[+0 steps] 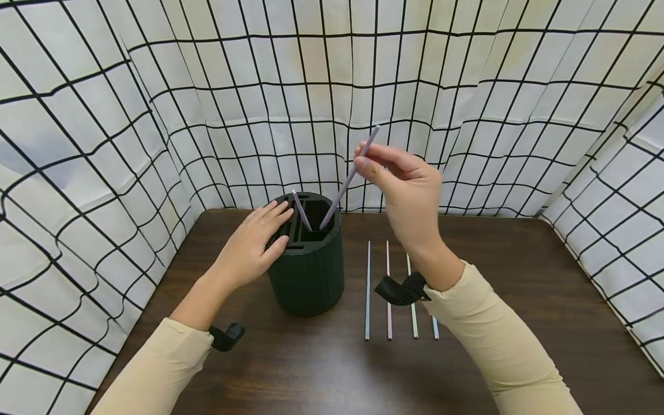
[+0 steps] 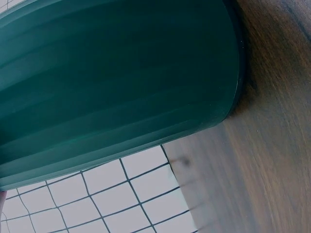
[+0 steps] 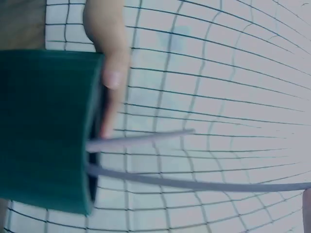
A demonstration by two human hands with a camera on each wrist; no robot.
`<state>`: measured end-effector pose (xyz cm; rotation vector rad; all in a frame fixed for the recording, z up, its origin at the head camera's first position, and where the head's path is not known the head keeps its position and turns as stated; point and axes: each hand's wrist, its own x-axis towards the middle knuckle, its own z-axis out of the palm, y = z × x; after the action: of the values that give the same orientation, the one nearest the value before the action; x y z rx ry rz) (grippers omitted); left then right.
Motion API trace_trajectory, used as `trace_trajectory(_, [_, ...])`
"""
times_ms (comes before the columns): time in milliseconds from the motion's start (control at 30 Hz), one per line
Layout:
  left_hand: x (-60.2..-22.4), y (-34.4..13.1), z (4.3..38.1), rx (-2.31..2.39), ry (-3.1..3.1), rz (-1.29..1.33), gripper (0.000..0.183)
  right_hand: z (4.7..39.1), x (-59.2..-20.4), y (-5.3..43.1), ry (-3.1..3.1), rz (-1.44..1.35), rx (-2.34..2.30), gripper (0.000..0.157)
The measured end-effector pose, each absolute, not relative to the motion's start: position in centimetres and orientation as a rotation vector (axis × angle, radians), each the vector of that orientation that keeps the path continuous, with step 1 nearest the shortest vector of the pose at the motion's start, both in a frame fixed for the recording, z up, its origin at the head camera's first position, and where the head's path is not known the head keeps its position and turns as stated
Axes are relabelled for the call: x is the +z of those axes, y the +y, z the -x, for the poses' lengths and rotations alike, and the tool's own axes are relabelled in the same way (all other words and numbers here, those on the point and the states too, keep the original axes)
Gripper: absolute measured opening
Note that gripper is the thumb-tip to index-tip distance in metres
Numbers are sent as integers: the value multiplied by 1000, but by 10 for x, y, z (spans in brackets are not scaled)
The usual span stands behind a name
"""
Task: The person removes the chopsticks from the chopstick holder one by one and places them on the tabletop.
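My right hand (image 1: 407, 184) pinches a slim purple stick (image 1: 346, 183) near its upper end, between thumb and fingers. The stick slants, its lower end inside the large compartment of a dark green round holder (image 1: 307, 282) with slots in its top. A second, pinkish-purple stick (image 1: 301, 210) leans in the holder. My left hand (image 1: 251, 242) rests on the holder's left top edge, its fingers extended across the slots. In the right wrist view both the held stick (image 3: 204, 185) and the leaning stick (image 3: 146, 140) stick out of the holder's mouth.
To the right of the holder, a blue stick (image 1: 368, 291), a pink stick (image 1: 389, 323), a pale green stick (image 1: 414, 323) and another blue stick (image 1: 435, 328) lie side by side on the dark wooden table (image 1: 290, 369). White walls with a black grid (image 1: 321, 104) enclose it.
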<state>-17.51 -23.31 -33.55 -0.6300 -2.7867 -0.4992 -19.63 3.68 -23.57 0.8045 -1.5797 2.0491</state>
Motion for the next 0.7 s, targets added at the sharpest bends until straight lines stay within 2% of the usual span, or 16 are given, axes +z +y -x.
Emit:
trace_trajectory(200, [-336, -231, 176, -510, -2782, 634, 55, 200, -216, 78, -1345, -653, 2169, 17])
trace_trajectory(467, [-337, -232, 175, -501, -2779, 630, 55, 216, -207, 142, -1322, -385, 2307, 33])
trace_trajectory(700, [-336, -233, 175, -501, -2774, 633, 55, 229, -233, 189, -1708, -242, 2398, 21])
